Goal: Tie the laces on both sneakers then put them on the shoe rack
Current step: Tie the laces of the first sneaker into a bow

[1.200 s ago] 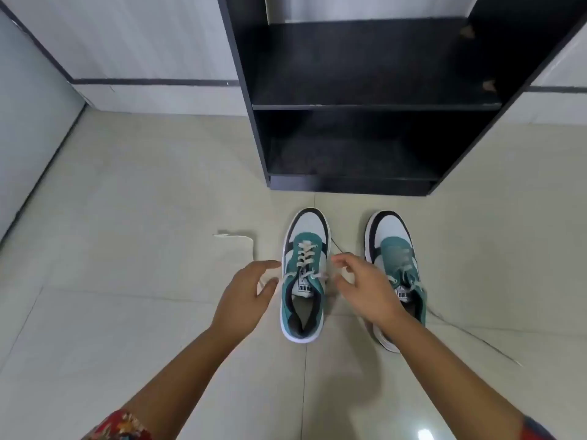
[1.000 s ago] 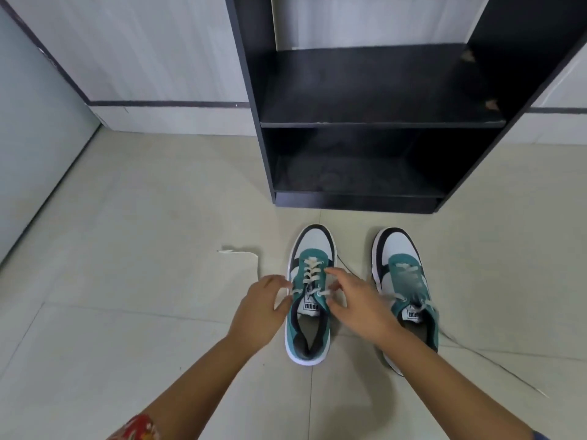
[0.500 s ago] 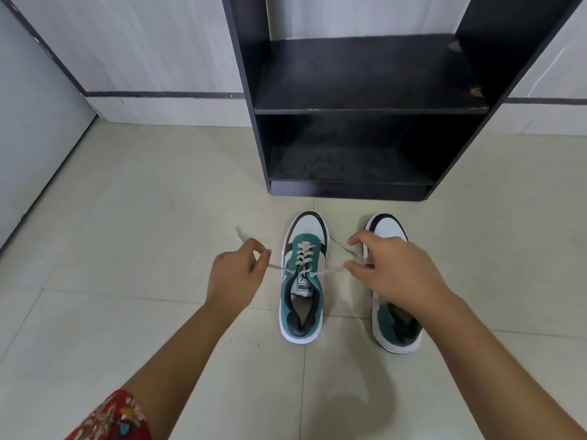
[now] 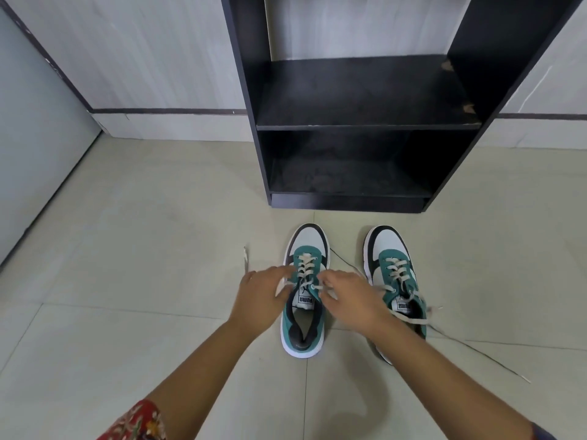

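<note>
Both sneakers stand side by side on the tiled floor, toes toward the black shoe rack (image 4: 359, 122), just short of its base and well apart from the wall corner on the left. The step in hand looks like the very start of tying the left sneaker (image 4: 304, 290): the left hand (image 4: 259, 300) and right hand (image 4: 351, 300) sit on either side of its tongue, each with fingers pressed together on a lace end near the top eyelets — the left fingers (image 4: 282, 274) pinch the lace (image 4: 246, 260) whose free tip trails out on the floor to the left, though exactly how the right fingers (image 4: 324, 281) hold theirs is partly hidden. No knot or loop shows yet. The right sneaker (image 4: 394, 281) is also untied, its laces straggling over the floor toward the right. The next move, by my reading, calls for crossing the two ends over the tongue and drawing them snug — keeping even tension so the shoe does not slide on the smooth tile. Both rack shelves stand free for the pair afterwards.
</note>
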The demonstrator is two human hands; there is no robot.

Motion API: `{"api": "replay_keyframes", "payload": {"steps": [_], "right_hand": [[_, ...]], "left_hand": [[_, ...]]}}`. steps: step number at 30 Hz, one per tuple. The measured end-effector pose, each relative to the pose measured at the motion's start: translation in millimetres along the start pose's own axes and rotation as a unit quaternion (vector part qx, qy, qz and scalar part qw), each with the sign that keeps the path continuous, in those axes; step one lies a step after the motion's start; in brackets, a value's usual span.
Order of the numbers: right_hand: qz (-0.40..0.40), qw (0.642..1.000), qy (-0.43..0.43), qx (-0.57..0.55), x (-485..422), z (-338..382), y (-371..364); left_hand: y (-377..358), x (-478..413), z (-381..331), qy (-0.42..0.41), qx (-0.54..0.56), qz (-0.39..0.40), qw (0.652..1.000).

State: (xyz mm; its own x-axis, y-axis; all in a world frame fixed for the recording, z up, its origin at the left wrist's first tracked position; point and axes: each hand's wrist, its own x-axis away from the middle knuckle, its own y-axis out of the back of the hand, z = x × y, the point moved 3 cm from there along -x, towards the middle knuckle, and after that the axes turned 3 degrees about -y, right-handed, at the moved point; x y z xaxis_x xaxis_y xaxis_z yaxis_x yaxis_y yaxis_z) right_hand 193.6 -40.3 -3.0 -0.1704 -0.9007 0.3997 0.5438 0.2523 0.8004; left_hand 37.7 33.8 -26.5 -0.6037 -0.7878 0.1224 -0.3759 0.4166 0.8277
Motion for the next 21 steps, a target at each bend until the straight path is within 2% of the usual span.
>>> {"api": "replay_keyframes", "payload": {"steps": [2, 5, 9, 12, 16, 21], "right_hand": [[-0.031, 0.999, -0.006, 0.009, -7, -2, -10], [-0.096, 0.995, 0.001, 0.022, -11, -3, -11], [-0.118, 0.993, -0.021, -0.007, -12, -5, -10], [-0.141, 0.986, -0.068, -0.057, -10, -14, -6], [-0.119, 0.982, -0.113, -0.094, -6, -26, -7], [-0.097, 0.972, -0.154, -0.147, -6, -38, -9]], "left_hand": [[0, -1, -4, 0.0, -0.068, -0.026, 0.997], [4, -1, -6, 0.0, -0.106, -0.055, 0.993], [4, -1, -6, -0.024, -0.169, -0.085, 0.982], [8, -1, 3, -0.008, -0.203, -0.097, 0.974], [4, 5, 16, 0.039, -0.182, -0.086, 0.979], [2, 6, 22, 0.047, -0.181, -0.082, 0.979]]}}
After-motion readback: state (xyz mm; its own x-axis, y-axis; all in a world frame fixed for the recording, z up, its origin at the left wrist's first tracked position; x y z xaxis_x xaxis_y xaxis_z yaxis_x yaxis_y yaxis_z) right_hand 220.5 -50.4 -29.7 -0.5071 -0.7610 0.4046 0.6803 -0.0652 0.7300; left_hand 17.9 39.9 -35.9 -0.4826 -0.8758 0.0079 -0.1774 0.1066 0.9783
